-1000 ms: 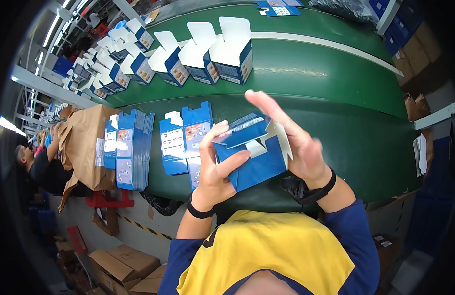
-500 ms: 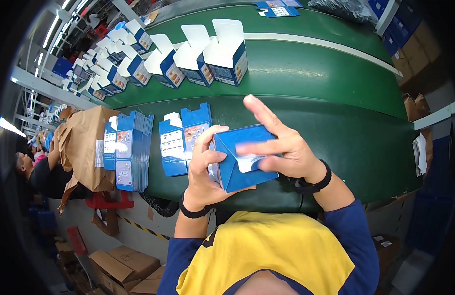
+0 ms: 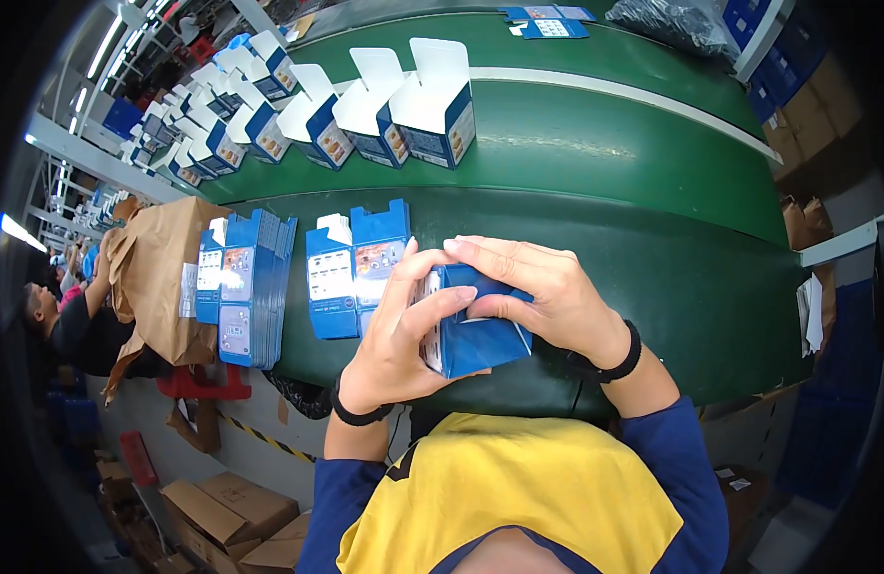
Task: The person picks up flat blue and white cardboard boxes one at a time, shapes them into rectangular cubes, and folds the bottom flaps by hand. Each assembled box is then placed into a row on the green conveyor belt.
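Blue, seemingly part-folded carton (image 3: 488,348) fills left hand (image 3: 396,333) and right hand's (image 3: 555,295) curled grip, flat blanks (image 3: 241,287) leftward, erected cartons (image 3: 432,120) beyond it.

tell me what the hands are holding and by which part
A blue carton: the left hand grips its left side, and the right hand lies over its far right part.

Printed blue cartons (image 3: 247,287), white bag label (image 3: 188,290), lettering seemingly unreadable
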`<state>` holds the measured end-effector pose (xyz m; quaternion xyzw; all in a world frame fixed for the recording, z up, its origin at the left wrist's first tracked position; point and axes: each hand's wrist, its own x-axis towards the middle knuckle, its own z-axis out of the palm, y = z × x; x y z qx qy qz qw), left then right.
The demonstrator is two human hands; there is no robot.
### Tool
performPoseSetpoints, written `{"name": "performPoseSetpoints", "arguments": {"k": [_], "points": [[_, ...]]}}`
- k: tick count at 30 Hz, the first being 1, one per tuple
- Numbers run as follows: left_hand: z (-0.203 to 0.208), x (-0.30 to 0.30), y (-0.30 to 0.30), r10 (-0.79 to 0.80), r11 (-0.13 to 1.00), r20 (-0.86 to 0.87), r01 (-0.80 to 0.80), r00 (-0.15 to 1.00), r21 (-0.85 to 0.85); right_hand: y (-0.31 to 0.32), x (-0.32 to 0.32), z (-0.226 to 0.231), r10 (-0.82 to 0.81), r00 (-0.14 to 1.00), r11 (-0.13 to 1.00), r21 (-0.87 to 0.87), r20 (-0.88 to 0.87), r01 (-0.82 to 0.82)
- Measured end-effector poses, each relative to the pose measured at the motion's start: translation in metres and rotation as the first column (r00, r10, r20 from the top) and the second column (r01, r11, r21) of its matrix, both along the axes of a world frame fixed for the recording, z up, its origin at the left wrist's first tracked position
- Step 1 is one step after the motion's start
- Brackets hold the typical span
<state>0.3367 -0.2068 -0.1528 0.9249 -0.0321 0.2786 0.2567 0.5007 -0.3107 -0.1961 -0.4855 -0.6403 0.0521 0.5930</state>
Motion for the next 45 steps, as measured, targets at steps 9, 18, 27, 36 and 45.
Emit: {"name": "performPoseSetpoints", "arguments": {"k": [9, 18, 27, 36, 45], "points": [[-0.024, 0.021, -0.014, 0.020, 0.997, 0.158, -0.008, 0.987, -0.074, -0.016, -0.002, 0.006, 0.214, 0.778, 0.975, 0.077, -0.591, -0.209], [-0.008, 0.014, -0.005, -0.066, 0.995, 0.053, 0.070, 0.996, -0.077, -0.015, 0.010, 0.005, 0.034, 0.856, 0.997, 0.081, -0.517, 0.009], [-0.012, -0.001, 0.052, 0.020, 0.873, -0.014, -0.011, 1.000, 0.488, 0.025, 0.034, -0.053, 0.211, 0.210, 0.723, 0.008, -0.955, -0.691], [-0.041, -0.069, 0.099, 0.800, 0.570, -0.488, -0.698, 0.350, 0.433, 0.116, 0.121, -0.084, -0.416, 0.876, 0.907, -0.179, -0.243, 0.381], [-0.060, -0.050, 0.073, 0.848, 0.509, -0.132, -0.722, 0.513, 0.469, 0.082, 0.064, -0.095, -0.255, 0.761, 0.916, -0.402, -0.597, -0.008]]}}
